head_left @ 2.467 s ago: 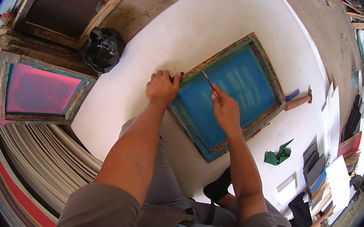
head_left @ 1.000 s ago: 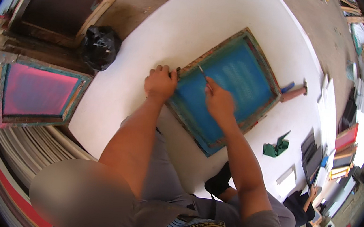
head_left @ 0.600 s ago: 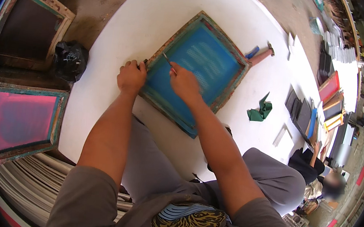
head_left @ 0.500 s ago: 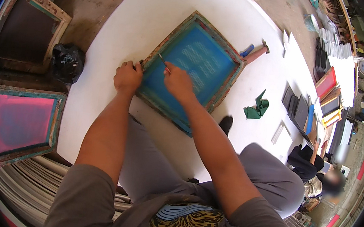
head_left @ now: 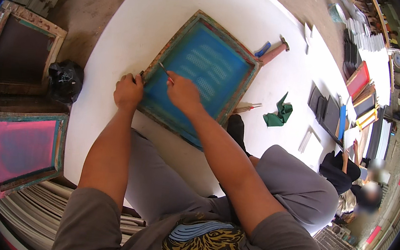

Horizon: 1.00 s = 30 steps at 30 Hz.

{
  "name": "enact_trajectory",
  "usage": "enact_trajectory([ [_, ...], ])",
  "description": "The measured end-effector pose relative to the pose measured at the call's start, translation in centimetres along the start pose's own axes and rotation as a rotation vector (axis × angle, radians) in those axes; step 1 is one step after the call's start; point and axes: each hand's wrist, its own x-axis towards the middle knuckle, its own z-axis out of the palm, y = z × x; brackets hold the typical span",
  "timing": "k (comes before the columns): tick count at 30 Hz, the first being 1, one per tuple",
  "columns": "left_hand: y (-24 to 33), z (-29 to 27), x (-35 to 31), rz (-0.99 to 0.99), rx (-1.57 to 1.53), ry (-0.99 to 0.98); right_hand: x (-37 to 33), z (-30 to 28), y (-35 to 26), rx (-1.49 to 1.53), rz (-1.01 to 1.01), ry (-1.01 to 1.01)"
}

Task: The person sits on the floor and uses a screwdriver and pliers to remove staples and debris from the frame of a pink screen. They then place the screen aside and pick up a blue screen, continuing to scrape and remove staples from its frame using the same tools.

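Note:
On the white table in front of me lies a wooden-framed printing screen (head_left: 243, 88), turned at an angle, with blue mesh and rows of pale pattern. My left hand (head_left: 129, 90) is closed at the frame's left side, fingers curled on its edge. A small dark piece (head_left: 142, 73) shows by those fingertips; what it is I cannot make out. Over the mesh, my right hand (head_left: 183, 92) is closed round a thin screwdriver-like tool (head_left: 163, 66) with a metal shaft and reddish handle. Its tip points at the frame's left inner edge.
Beyond the screen's right corner lie a hammer (head_left: 274, 54) and a blue object (head_left: 262, 49). Thin tools (head_left: 248, 107) and a green cloth (head_left: 278, 113) are on the right. Framed screens (head_left: 25, 143) and a black bag (head_left: 65, 81) stand left. Another person (head_left: 336, 171) sits far right.
My view has shifted slightly, so the whole scene sits further left. Both hands keep their places at the screen. The thin tools beside the screen now show past my foot.

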Motion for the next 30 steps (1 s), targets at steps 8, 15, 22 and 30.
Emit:
enact_trajectory([
  [8,0.2,0.2,0.6,0.035,-0.002,-0.019,-0.3,0.1,-0.3,0.009,0.043,-0.006],
  [15,-0.2,0.5,0.5,0.023,0.016,0.018,-0.1,1.7,1.4,0.023,-0.045,-0.003],
  [22,-0.3,-0.3,0.3,-0.081,-0.035,-0.049,-1.3,-3.1,5.5,0.31,0.192,0.464],
  [30,0.3,0.4,0.4,0.035,-0.03,0.049,-3.2,-8.4,22.7,0.121,0.801,0.753],
])
